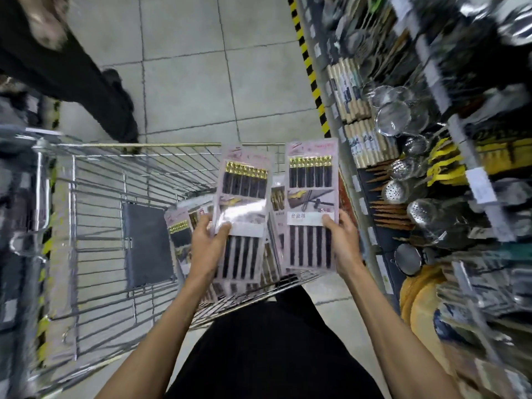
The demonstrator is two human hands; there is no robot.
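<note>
Holding chopstick packs [244,197] over the cart [144,145].
The left pack [243,185] is gripped at mid-length by the left hand [207,243], the right pack [311,191] by the right hand [344,243], fingers curled round the edges. Light, flat and probably bendy under slippery film, each is best taken by its side edge.

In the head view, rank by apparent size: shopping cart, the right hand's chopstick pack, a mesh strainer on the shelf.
1. shopping cart
2. chopstick pack in the right hand
3. mesh strainer, likely farther from the camera
</note>
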